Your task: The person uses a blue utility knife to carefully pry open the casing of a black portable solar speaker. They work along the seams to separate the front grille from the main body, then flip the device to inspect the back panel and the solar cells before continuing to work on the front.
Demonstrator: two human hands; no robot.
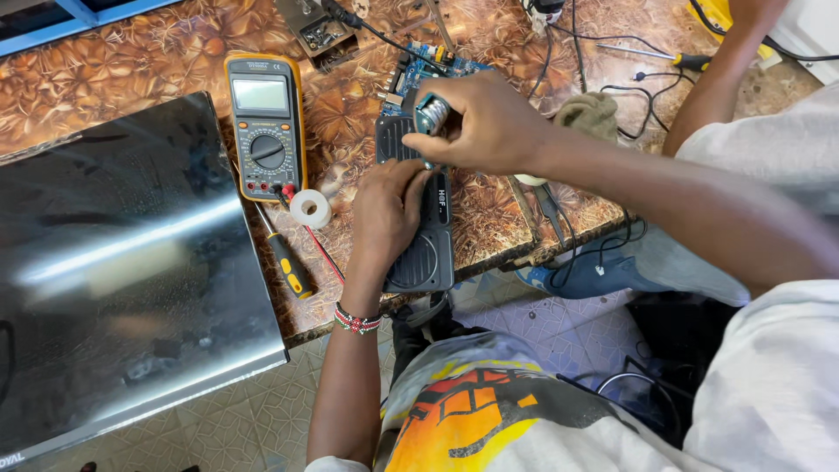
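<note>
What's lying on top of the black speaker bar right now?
Both hands: the left hand presses its middle and the right hand grips a metal coil part over its upper end. The casing beneath them is hidden.

A long, dark plastic speaker unit with round grilles lies flat on the brown patterned table, one end at the table's near edge, the other by a blue circuit board. A small metal-wound component sits over its upper end, between fingers.

speaker unit part-hidden | circuit board mostly covered | flat screen seemingly cropped
</note>
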